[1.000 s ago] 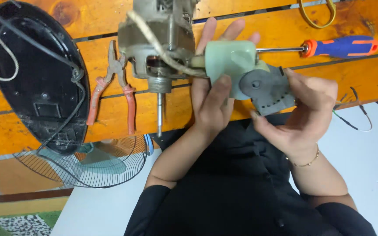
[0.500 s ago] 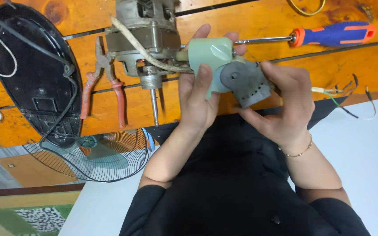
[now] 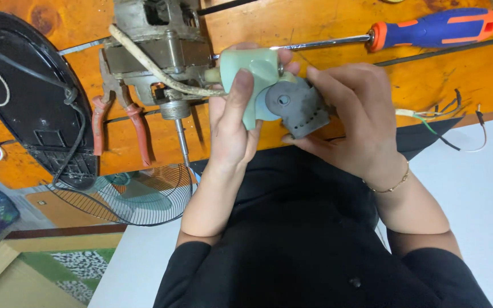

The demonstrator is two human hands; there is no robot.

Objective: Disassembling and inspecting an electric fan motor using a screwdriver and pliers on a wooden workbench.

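Observation:
My left hand (image 3: 229, 128) grips a pale green plastic housing (image 3: 250, 74), thumb pressed on its front. My right hand (image 3: 355, 125) holds a grey perforated gear block (image 3: 300, 105) that sits against the green housing. Both parts hang just over the near edge of the orange wooden table (image 3: 315, 28). A cream cable (image 3: 149, 65) runs from the green housing to the metal fan motor (image 3: 158, 54), which lies on the table to the left with its shaft (image 3: 182, 142) pointing toward me.
Red-handled pliers (image 3: 115, 120) lie beside the motor. A blue and orange screwdriver (image 3: 417, 31) rests at the table's far right. A black oval fan base (image 3: 27, 97) with cords is on the left. Loose wires (image 3: 452, 122) trail off the right edge. A wire fan grille (image 3: 126, 194) lies on the floor.
Both hands have lifted the green housing and grey block slightly higher and nearer the motor. The grey block has turned in my right hand, showing its perforated side.

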